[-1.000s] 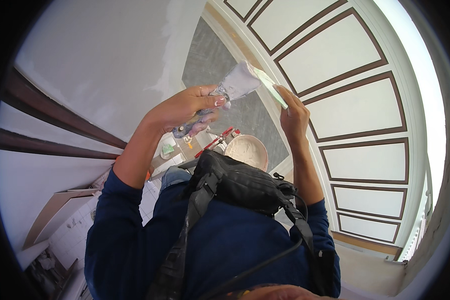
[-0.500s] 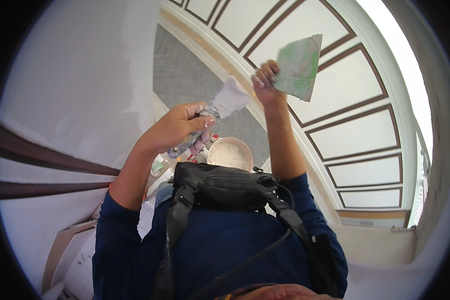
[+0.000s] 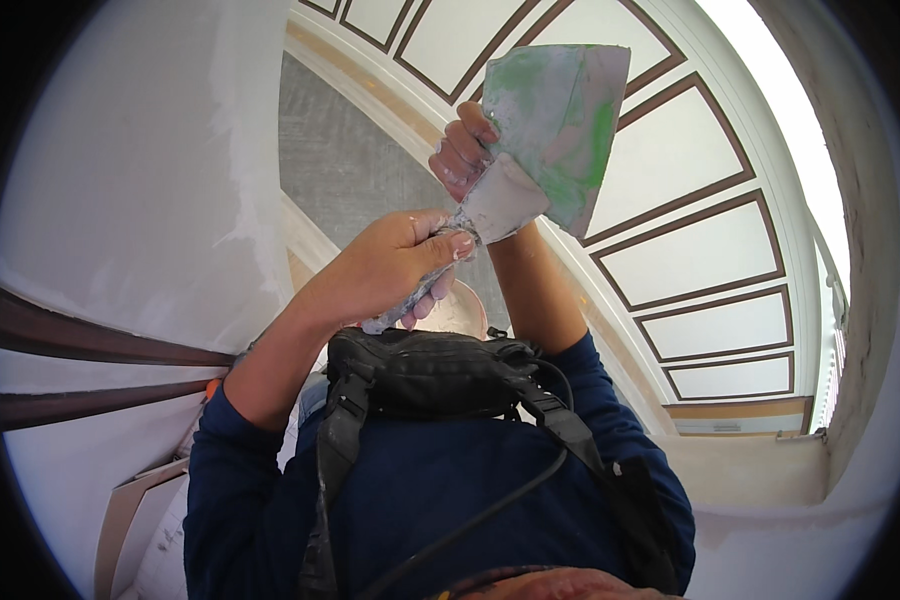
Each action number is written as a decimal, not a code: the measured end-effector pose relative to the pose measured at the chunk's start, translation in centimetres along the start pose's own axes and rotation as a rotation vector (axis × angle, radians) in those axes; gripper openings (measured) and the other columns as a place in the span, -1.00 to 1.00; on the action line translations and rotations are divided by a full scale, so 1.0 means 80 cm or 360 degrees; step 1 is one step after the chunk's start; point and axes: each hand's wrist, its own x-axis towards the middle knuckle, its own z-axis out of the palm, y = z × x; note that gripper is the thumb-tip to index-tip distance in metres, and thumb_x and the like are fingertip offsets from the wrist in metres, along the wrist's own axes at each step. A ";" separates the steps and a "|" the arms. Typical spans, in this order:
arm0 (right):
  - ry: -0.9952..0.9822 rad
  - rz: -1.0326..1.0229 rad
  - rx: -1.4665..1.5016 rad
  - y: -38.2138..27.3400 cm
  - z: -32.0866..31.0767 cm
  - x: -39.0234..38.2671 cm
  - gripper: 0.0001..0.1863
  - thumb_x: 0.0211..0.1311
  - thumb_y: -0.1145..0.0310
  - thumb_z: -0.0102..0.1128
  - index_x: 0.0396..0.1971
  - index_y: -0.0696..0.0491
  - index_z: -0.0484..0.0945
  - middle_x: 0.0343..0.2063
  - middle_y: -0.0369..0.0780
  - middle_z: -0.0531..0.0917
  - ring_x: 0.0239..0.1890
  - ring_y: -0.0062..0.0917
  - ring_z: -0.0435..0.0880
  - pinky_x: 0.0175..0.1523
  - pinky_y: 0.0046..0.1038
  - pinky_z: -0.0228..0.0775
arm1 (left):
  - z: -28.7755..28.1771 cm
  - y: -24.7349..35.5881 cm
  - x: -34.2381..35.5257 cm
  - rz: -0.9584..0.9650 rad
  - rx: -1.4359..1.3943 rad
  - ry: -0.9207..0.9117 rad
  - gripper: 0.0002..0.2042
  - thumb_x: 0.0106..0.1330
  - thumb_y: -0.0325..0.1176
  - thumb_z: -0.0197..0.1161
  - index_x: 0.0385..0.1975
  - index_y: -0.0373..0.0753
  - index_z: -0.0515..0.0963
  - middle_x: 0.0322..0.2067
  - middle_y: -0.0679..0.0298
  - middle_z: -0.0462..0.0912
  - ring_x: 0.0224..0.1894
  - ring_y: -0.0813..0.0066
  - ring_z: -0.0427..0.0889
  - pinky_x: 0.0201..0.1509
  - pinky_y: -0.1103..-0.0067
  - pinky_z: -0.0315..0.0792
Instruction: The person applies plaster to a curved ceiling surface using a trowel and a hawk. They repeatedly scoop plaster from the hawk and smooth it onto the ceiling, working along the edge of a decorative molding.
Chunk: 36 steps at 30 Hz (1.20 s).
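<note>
My left hand [image 3: 415,262] is wrapped around the plaster-caked handle of a putty knife [image 3: 505,200], its thumb along the top. White compound coats the blade, which points up and to the right. My right hand [image 3: 464,148], raised farther out, is closed at the left edge of a flat green plate [image 3: 558,130] smeared with white compound. The knife's blade overlaps the plate's lower left corner; whether they touch I cannot tell. Whitish smears cover the fingers of both hands. Below them, a round bucket [image 3: 459,309] of pale compound is partly hidden by my left hand and a black chest pack.
A pale wall [image 3: 140,170] with patchy white compound rises close on my left, with dark brown trim strips [image 3: 100,335] lower down. Grey flooring [image 3: 340,150] lies beyond my hands. White panels with brown frames [image 3: 675,175] curve along the right.
My right hand has brought the green plate left and nearer the putty knife. My left hand has shifted slightly right, and the knife's blade now overlaps the plate. Less of the bucket shows.
</note>
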 end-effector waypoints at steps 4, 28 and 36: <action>0.0021 0.0155 -0.0122 0.002 0.000 -0.008 -0.57 0.30 -0.13 0.04 -0.44 -0.04 0.33 -0.66 -0.39 0.31 -0.66 -0.61 0.20 -0.47 -0.55 0.08 | -0.005 0.008 -0.005 0.0001 -0.0026 -0.0106 -0.73 0.50 -0.17 0.08 -0.24 -0.30 0.48 -0.67 0.35 0.43 -0.73 0.63 0.41 -0.70 0.64 0.32; 0.0167 -0.0015 0.0237 -0.003 -0.006 -0.014 -0.66 0.41 0.02 -0.03 -0.46 -0.06 0.31 -0.65 -0.40 0.31 -0.63 -0.64 0.20 -0.42 -0.55 0.08 | 0.005 -0.003 -0.003 -0.0078 -0.0122 -0.0180 -0.74 0.49 -0.18 0.10 -0.19 -0.30 0.47 -0.63 0.37 0.48 -0.72 0.66 0.46 -0.70 0.67 0.35; 0.0130 0.0070 -0.0248 0.007 -0.015 -0.017 -0.55 0.33 -0.18 0.00 -0.44 -0.07 0.32 -0.65 -0.43 0.26 -0.64 -0.65 0.14 -0.45 -0.55 0.06 | 0.013 0.000 -0.010 -0.0063 -0.0248 -0.0292 -0.71 0.52 -0.15 0.06 -0.18 -0.31 0.46 -0.65 0.35 0.46 -0.74 0.66 0.45 -0.71 0.68 0.38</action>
